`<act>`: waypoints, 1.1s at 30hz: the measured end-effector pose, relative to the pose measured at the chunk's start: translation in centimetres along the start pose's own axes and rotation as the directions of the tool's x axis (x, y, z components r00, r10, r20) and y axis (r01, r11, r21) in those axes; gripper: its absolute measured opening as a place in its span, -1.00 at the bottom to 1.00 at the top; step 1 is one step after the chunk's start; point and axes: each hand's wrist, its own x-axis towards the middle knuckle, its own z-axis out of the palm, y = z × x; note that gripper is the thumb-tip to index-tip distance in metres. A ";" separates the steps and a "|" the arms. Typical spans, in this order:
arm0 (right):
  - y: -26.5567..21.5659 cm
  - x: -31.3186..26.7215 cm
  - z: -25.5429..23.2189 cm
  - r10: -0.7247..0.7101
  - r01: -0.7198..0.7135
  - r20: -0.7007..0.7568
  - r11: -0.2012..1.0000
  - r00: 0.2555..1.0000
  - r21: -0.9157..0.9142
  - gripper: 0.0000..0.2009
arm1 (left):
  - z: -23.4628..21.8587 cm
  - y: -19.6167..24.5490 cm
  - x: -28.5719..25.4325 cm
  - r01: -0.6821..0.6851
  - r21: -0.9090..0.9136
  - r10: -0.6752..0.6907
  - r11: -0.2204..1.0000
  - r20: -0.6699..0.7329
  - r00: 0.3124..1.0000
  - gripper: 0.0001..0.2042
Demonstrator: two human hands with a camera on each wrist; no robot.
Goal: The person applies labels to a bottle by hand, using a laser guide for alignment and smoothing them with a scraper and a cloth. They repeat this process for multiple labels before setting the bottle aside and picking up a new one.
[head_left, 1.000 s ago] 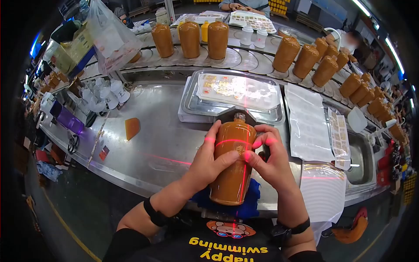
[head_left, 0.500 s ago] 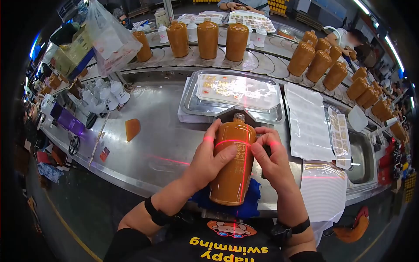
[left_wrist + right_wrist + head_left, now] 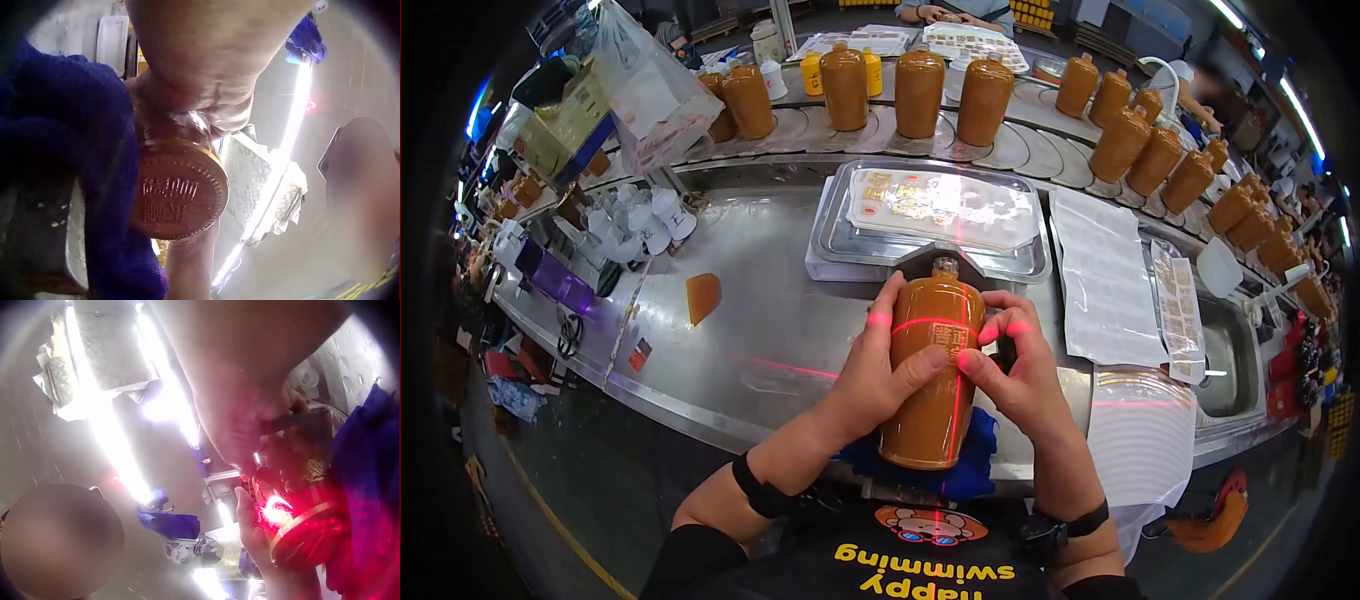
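Note:
A glossy brown bottle (image 3: pixel 925 425) lies tilted with its clear neck pointing away from me, close to a black notched stop (image 3: pixel 971 270). Under its lower end is a blue cloth (image 3: pixel 982 450). My left hand (image 3: pixel 862 372) grips the bottle's left side, thumb across the front. From the right, my right hand (image 3: pixel 1028 375) holds it with curled fingers and presses its thumb beside the gold characters (image 3: pixel 948 336). Red laser lines cross on the bottle. Its embossed round base (image 3: pixel 181 203) shows in the left wrist view; red glare covers much of the right wrist view.
Behind the stop sits a metal tray (image 3: pixel 830 245) with a sheet of gold labels (image 3: pixel 940 205). Brown bottles (image 3: pixel 920 95) stand along a curved conveyor (image 3: pixel 1025 150). White sheets (image 3: pixel 1100 290) and a sink (image 3: pixel 1235 385) lie right; clear-and-white caps (image 3: pixel 650 220) and a purple bottle (image 3: pixel 560 280) lie left.
My right thumb lifted to the upper right of the gold characters, then came back down beside the left thumb. Both hands stay on the bottle. The conveyor bottles have shifted right.

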 end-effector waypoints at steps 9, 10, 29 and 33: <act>0.4 0.1 0.4 0.013 -0.013 -0.017 1.000 1.000 0.009 -0.64 | -0.1 0.0 -0.2 0.066 -0.065 -0.061 0.996 0.067 0.996 -0.08; 0.6 0.0 0.4 0.005 -0.005 -0.019 1.000 1.000 0.007 -0.64 | -0.1 0.1 -0.2 0.062 -0.063 -0.058 0.996 0.065 0.996 -0.08; 1.3 -0.1 0.2 0.012 -0.011 -0.011 0.995 1.000 0.098 -0.72 | 0.2 -0.2 1.1 0.023 -0.219 -0.023 0.975 0.003 1.000 -0.17; 1.1 -0.2 0.2 0.048 -0.047 -0.013 0.993 0.999 0.104 -0.70 | 0.1 -0.4 1.0 0.037 -0.257 -0.032 0.966 0.027 0.999 -0.18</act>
